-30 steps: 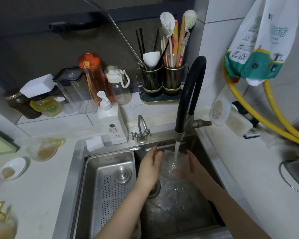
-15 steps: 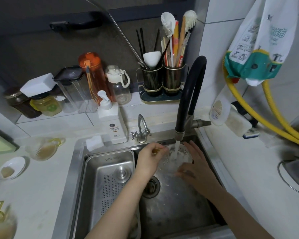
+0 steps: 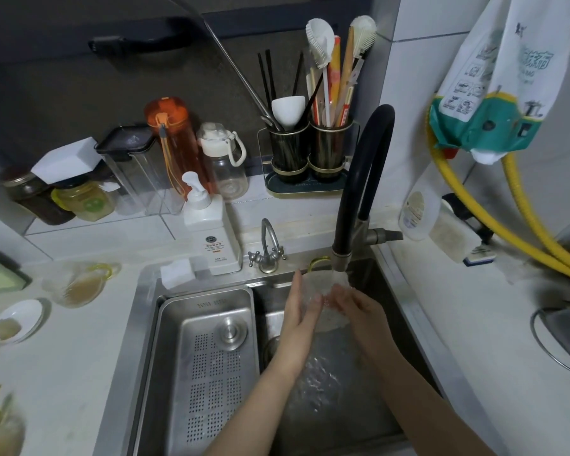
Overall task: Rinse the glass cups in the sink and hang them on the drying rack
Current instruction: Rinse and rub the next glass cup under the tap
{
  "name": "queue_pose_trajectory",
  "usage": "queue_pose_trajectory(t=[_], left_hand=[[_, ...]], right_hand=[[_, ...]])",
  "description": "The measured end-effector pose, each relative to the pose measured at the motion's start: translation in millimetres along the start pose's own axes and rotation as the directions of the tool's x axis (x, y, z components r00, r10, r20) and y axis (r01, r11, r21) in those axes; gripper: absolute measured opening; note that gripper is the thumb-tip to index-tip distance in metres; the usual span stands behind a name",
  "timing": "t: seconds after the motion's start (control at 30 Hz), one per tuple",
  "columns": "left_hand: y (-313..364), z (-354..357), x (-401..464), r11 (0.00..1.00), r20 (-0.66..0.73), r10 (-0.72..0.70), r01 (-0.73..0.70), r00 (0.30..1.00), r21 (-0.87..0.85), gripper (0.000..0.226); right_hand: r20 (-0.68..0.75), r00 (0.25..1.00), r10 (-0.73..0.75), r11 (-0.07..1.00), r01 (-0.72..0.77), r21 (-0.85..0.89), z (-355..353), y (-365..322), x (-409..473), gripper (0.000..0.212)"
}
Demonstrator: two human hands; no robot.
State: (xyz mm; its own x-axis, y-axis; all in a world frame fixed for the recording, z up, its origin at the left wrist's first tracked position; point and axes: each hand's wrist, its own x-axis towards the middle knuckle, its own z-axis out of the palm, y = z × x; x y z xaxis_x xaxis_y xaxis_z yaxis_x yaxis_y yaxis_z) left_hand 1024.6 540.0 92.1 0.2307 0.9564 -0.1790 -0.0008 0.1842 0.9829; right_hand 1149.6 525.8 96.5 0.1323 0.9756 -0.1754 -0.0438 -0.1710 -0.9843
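The left hand is pressing its flat, nearly straight fingers against the left side of a glass cup, the palm turned toward the cup. The right hand is cupping the same glass from the right and below, its fingers curling round the wall, though blur and splashing water are hiding exactly how tightly they are closing. Between the two hands the cup is sitting tilted above the sink basin, directly under the spout of the black faucet, and water is pouring over its rim. A yellow handle is showing at the cup's far edge, just left of the spout. Water is rippling on the basin floor below the wrists.

Left of the hands, a perforated steel tray is filling the other half of the sink, with a round plug lying on it. Behind it a white pump bottle is standing on the sink edge beside a small metal tap. Out on the counter to the far left, another glass cup with a yellow handle is lying near a small white dish
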Motion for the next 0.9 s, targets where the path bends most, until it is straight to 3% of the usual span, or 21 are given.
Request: queue_pose_trajectory(t=[0.07, 0.2, 0.27, 0.37, 0.43, 0.53, 0.63, 0.73, 0.9], left_hand=[[4.0, -3.4, 9.6, 1.000, 0.001, 0.000, 0.000, 1.000, 0.006, 0.055], [10.6, -6.4, 24.9, 0.999, -0.060, -0.035, 0.037, 0.998, 0.033, 0.046], [13.8, -7.6, 31.9, 0.993, -0.061, -0.117, 0.119, 0.991, 0.025, 0.047], [8.0, -15.1, 36.9, 0.961, 0.035, -0.263, 0.265, 0.964, -0.078, 0.060], [-3.6, -17.9, 30.9, 0.954, 0.108, -0.268, 0.280, 0.957, -0.109, 0.073], [-17.7, -11.2, 20.0, 0.952, 0.129, -0.230, 0.251, 0.965, -0.178, 0.079], [-20.7, -8.0, 27.1, 0.951, 0.054, -0.245, 0.250, 0.968, -0.179, 0.079], [-9.0, -10.3, 33.7, 0.963, 0.059, -0.256, 0.260, 0.965, -0.070, 0.037], [-11.7, -13.6, 28.6, 0.989, 0.068, -0.130, 0.135, 0.989, -0.067, 0.073]], right_hand=[[0.050, 0.998, 0.044, 0.998, -0.046, 0.042, 2.7, -0.7, 3.6, 0.024], [0.188, 0.978, 0.093, 0.993, -0.077, -0.092, -0.1, -3.8, 12.5, 0.016], [0.255, 0.960, 0.119, 0.980, -0.073, -0.183, -3.5, -5.6, 12.2, 0.016], [0.248, 0.964, 0.097, 0.945, -0.011, -0.326, -10.2, -11.5, 15.2, 0.018], [0.187, 0.981, 0.045, 0.942, 0.021, -0.336, -11.7, -15.5, 18.4, 0.018], [0.152, 0.986, 0.071, 0.987, -0.047, -0.156, -9.5, -17.5, 21.1, 0.023], [0.326, 0.933, 0.149, 0.989, -0.133, -0.072, -8.1, -12.1, 20.3, 0.033], [0.421, 0.895, 0.147, 0.987, -0.164, 0.004, -11.6, -12.7, 17.8, 0.033], [0.325, 0.934, 0.148, 0.958, -0.217, 0.188, -8.5, -14.4, 23.2, 0.029]])
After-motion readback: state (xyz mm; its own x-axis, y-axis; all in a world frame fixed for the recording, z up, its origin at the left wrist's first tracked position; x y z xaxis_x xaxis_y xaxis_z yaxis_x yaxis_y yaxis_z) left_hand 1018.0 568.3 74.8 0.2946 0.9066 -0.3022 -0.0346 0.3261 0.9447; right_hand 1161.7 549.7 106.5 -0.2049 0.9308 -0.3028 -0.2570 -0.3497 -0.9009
